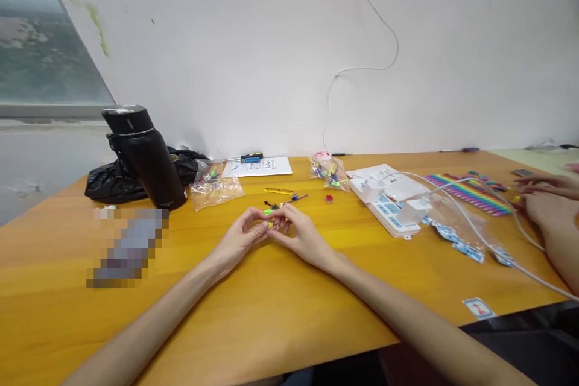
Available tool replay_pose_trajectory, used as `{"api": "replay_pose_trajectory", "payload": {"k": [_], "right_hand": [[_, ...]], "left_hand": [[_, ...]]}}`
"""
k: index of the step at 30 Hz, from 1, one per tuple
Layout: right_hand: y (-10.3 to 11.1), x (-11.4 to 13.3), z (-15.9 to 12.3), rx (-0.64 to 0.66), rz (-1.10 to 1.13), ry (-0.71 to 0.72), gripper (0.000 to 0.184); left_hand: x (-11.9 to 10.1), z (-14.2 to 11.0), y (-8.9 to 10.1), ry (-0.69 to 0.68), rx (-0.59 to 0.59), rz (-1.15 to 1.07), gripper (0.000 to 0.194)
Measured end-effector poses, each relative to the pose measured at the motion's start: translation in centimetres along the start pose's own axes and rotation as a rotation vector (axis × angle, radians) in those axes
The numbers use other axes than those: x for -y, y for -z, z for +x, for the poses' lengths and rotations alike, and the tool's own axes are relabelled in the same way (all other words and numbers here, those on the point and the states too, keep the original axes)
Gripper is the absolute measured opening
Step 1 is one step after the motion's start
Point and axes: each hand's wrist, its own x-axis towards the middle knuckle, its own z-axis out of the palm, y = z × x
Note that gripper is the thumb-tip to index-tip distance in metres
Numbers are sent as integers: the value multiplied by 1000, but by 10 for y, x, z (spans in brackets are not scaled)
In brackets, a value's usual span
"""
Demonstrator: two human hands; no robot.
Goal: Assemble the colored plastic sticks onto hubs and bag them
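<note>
My left hand (246, 234) and my right hand (301, 232) meet over the middle of the table, fingers pinched together. Between their fingertips is a small yellow piece (270, 225), too small to tell its kind. Just beyond the fingers lie a bright green piece (268, 211) and a small black piece (274, 206), partly hidden by my hands. Farther back are a yellow strip-like part (278, 191), a thin blue-purple stick (299, 197) and a small red round piece (329, 198).
A black bottle (147, 160) stands left, behind a blurred flat object (131, 247). Plastic bags of coloured parts (217, 190), a paper sheet (275, 166) and screwdrivers (251, 158) lie behind. On the right are a white power strip (391, 220), cables and another person's hands (549, 208).
</note>
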Motion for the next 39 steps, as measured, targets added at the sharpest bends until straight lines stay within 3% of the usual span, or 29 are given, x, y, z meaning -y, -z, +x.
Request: {"api": "replay_pose_trajectory", "payload": {"k": [10,16,21,25,33,39], "right_hand": [[-4,2,-1,-91,228,-103,23],[1,-4,0,-96,334,-212,22],[5,2,0,-17,247,-120,27],[4,3,0,-35,202,-85,24],[21,-7,3,-225,-47,-13,24],[31,-8,4,-296,-150,0,28]], "left_hand": [[-1,-1,-8,16,11,80,29],[-2,-1,-9,19,86,206,28],[-2,-1,-8,-14,35,152,28],[-2,-1,-6,-15,29,155,30],[-3,1,-3,5,-48,163,38],[-4,1,-5,15,-33,185,41]]}}
